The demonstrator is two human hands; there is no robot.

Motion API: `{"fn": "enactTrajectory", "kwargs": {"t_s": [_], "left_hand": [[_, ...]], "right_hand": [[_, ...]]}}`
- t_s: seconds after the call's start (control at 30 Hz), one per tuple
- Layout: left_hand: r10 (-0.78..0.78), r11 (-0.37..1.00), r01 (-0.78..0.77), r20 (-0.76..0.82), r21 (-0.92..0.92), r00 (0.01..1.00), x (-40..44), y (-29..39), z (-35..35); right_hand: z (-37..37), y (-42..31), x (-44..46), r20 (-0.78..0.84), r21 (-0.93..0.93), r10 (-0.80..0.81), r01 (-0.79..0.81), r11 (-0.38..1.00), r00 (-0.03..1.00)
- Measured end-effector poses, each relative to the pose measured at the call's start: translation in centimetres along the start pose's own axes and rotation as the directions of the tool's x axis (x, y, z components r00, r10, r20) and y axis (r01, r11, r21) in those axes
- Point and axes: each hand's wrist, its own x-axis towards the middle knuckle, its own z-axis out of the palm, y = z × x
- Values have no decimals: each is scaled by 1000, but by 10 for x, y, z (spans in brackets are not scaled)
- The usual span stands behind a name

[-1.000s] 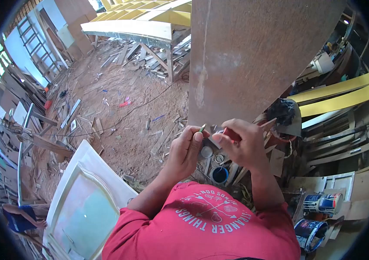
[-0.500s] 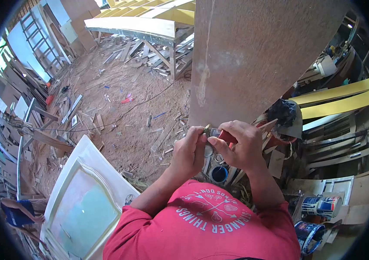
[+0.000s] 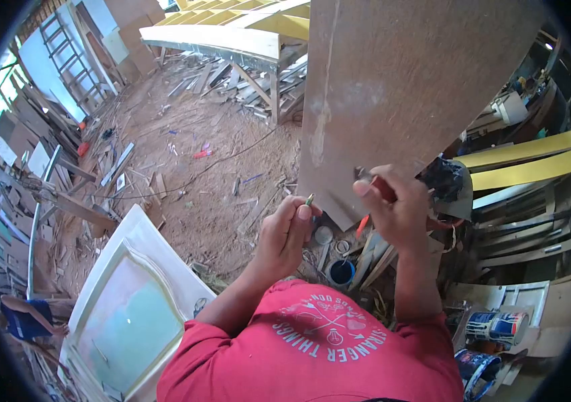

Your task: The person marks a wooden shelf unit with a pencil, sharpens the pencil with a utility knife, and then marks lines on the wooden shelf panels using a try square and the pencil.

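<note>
- In the left hand (image 3: 287, 231), a thin green stick (image 3: 309, 199), similar to a pencil, held in a narrow pinch of thumb and forefinger, with the pale tip pointing free above them.
- In the right hand (image 3: 396, 211), a red tool (image 3: 384, 190), enclosed by curled fingers; beyond the thumb, a small dark end, too blurred for naming. Cannot tell exactly the place of each finger around it.
- Place of the stick: in front of the chest, seen against the lower corner of the brown panel (image 3: 392, 87).
- Between the two hands, a visible gap; the red tool not touching the stick, higher in view and to its right.
- Step in hand, as a judgement from this pose: work on the tip of the stick with the tool, at an instant without contact.
- For any new contact, also by judgement: necessary to keep the left pinch firm, to leave the tip well exposed, and to guide the tool slowly, with its end away from the left thumb.
- Below the hands, near each other: a blue can (image 3: 341, 271), a pale round lid (image 3: 323, 235) and a pale ring (image 3: 344, 246); just under the right hand, an orange piece (image 3: 362, 224), cannot tell of which object.
</note>
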Motion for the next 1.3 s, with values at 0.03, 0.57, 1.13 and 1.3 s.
{"fn": "enactTrajectory", "kwargs": {"t_s": [0.03,0.57,1.13,1.3], "left_hand": [[-18,998,18,-7,-65,1000,-2,2,1],[33,994,-27,-55,108,998,1,-1,1],[67,991,-50,-133,128,989,30,-2,2],[-104,994,104,-7,-34,995,-7,3,-10]], "right_hand": [[9,-1,-6,34,45,-11,9,999,999],[43,-1,-6,116,76,-250,242,967,961],[57,2,10,17,-27,-129,129,991,991],[7,90,35,-352,-38,241,-271,962,904]]}}
